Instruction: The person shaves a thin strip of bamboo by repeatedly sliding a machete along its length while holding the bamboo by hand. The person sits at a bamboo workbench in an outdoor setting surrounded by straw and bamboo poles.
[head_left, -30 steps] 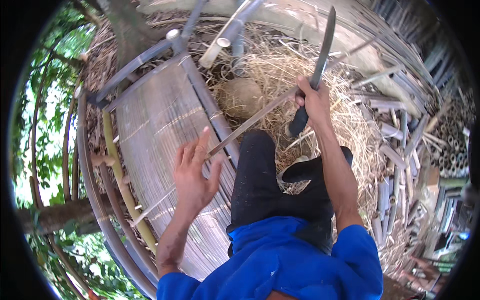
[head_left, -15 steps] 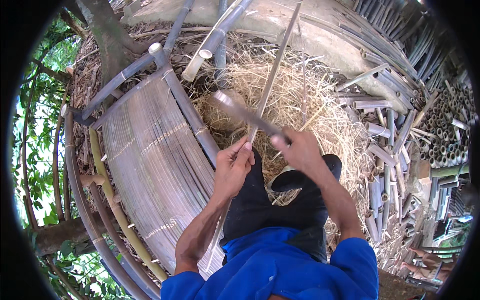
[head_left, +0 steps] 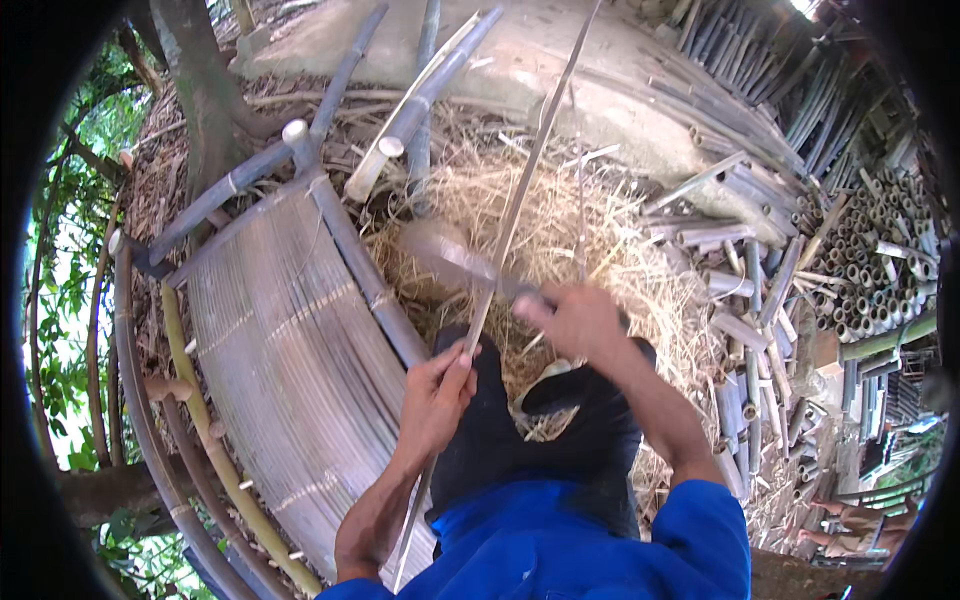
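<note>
A long thin bamboo strip (head_left: 525, 180) runs from the top of the view down through my left hand (head_left: 436, 398) and past my left forearm. My left hand is closed around it, thumb on top, just above my lap. My right hand (head_left: 578, 322) grips the dark handle of a knife (head_left: 440, 250) with a wide blade, smeared by motion. The blade lies across the strip a little beyond my left fingers. Whether its edge bites into the strip I cannot tell.
To my left stands a bamboo bench (head_left: 290, 330) with a slatted seat. Pale shavings (head_left: 620, 290) heap before my knees. Bamboo poles (head_left: 430, 100) lean beyond. Cut bamboo tubes (head_left: 875, 275) are stacked at right, and part of another person (head_left: 860, 525) shows at lower right.
The view has shifted slightly. My left hand has drawn nearer my body, and the gap between it and the knife has widened. The blade is more blurred and points less steeply upward.
</note>
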The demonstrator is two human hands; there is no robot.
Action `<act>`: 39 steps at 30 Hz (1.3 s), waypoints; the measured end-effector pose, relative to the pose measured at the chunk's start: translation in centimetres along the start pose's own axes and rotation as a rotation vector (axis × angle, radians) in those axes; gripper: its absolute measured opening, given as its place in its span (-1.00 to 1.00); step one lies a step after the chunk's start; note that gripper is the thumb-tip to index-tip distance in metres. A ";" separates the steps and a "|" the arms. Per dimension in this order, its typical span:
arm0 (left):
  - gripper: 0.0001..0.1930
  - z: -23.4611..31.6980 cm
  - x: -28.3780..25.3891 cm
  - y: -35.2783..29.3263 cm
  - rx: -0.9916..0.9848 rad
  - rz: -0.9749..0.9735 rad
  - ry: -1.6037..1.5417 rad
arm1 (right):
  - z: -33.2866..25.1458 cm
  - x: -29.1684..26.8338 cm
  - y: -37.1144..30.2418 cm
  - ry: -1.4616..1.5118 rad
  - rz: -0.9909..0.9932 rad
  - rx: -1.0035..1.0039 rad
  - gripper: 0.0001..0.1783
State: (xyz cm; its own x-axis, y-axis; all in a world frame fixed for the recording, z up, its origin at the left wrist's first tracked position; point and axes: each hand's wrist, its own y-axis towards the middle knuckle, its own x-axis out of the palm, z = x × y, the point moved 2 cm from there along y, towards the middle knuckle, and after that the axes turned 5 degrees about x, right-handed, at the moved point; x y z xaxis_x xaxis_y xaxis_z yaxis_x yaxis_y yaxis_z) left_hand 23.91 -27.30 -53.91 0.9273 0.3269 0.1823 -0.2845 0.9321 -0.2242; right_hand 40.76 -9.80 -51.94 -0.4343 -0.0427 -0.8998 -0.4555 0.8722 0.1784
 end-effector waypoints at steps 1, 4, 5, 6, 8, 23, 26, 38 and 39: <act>-0.67 0.4 -0.2 -0.2 0.000 -0.009 -0.010 | -1.1 -0.2 -0.9 -0.047 -0.104 -0.129 -0.19; -0.69 0.0 -0.7 -2.1 0.026 -0.005 0.057 | -0.2 -0.5 -0.5 -0.110 -0.178 -0.257 -0.29; -0.70 -0.2 -1.0 -2.9 -0.058 0.000 0.063 | 1.6 -0.9 1.2 -0.081 -0.176 -0.087 -0.26; -0.70 -0.6 -1.2 -3.8 -0.069 -0.006 0.067 | 3.2 -1.6 3.1 -0.051 -0.164 0.076 -0.23; -0.71 -1.4 -1.4 -5.5 0.067 0.011 0.197 | 6.3 -4.0 6.1 -0.041 -0.116 0.352 -0.15; -0.69 -0.4 -0.1 0.5 -0.043 -0.100 0.038 | -2.7 0.2 -5.1 -0.027 -0.194 -0.272 -0.40; -0.69 0.7 0.2 -0.8 0.013 -0.127 0.004 | -0.5 -0.6 -3.0 -0.059 -0.112 -0.145 -0.41; -0.70 -2.3 -3.9 -11.4 -0.241 -0.142 0.066 | 16.1 -7.8 11.5 -0.123 0.281 0.356 0.02; -0.69 -2.8 -3.8 -11.7 -0.213 -0.172 0.071 | 15.1 -7.6 10.1 -0.022 0.243 0.381 0.00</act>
State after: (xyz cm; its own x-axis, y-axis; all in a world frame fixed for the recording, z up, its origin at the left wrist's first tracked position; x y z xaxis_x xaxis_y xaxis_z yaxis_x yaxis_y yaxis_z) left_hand 24.38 -39.91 -54.67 0.9744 0.1479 0.1696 -0.0707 0.9168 -0.3931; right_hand 51.13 6.72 -49.32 -0.4745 0.1927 -0.8589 -0.0222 0.9728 0.2304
